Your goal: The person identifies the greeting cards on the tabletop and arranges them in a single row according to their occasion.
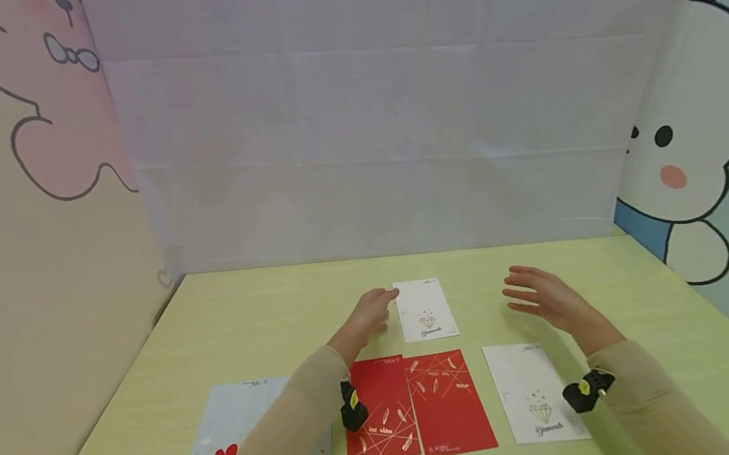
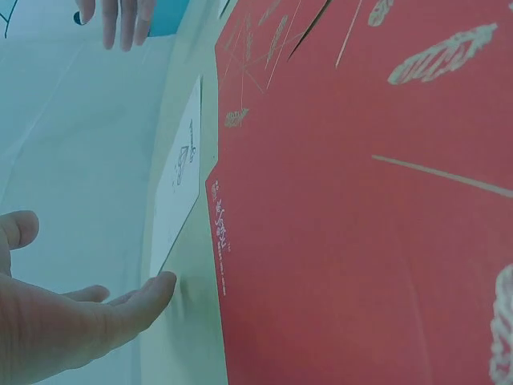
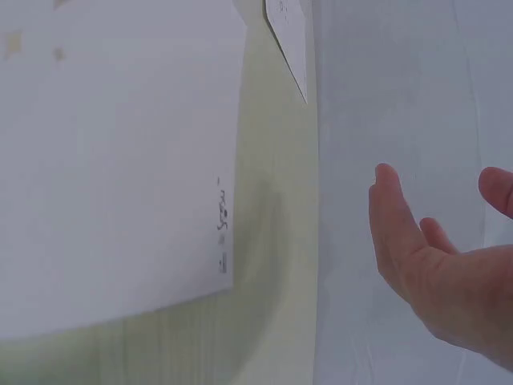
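Observation:
Beside the left edge of the white card with a gold diamond print (image 1: 425, 307) at the back of the table is my left hand (image 1: 367, 319). Its thumb reaches the card's upper left corner in the head view, while the left wrist view shows thumb and fingers spread apart; contact with the card is hard to tell. My right hand (image 1: 551, 301) hovers to the right of that card, fingers extended and slightly separated, holding nothing. Below the right hand lies a second white diamond card (image 1: 520, 382). Two red cards (image 1: 450, 417) with gold feather prints lie side by side near the left forearm.
Light blue paper (image 1: 220, 416) with a red heart lies at the front left, partly hidden by the left sleeve (image 1: 286, 431). A white sheet (image 1: 375, 204) hangs behind the pale yellow table (image 1: 278, 297). Walls with cartoon animals flank both sides.

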